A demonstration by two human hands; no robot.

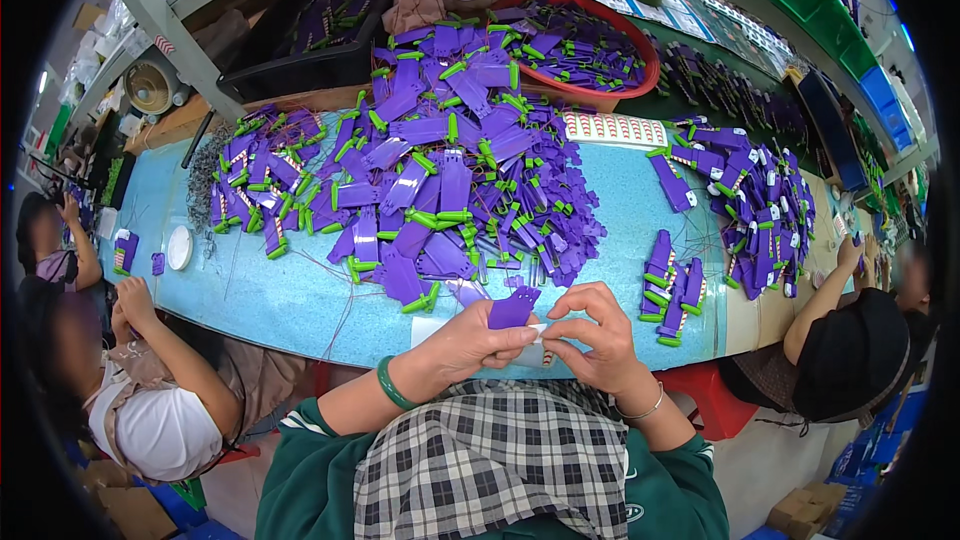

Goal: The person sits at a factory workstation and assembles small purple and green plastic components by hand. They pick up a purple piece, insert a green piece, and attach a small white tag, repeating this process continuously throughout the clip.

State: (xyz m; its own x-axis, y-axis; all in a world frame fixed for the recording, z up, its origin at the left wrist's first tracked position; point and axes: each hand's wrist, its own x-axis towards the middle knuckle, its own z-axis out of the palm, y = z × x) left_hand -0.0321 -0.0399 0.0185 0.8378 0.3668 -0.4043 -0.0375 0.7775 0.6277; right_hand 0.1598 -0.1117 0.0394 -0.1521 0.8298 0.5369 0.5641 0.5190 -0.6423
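Note:
My left hand, closed, holds a flat purple plastic part upright at the near edge of the table. Beside its thumb shows a small white piece. My right hand comes in from the other side in a pinch at that white piece; what lies between its fingertips is too small to make out. Just below the fingertips is a small striped strip. A white sheet lies partly under my left hand. Beyond both hands rises a large pile of purple parts with green ends.
A red basin of purple parts and a black crate stand at the back. To the right lie a stickered pile, a smaller group and a sticker sheet. A white lid lies left. Co-workers sit on both sides.

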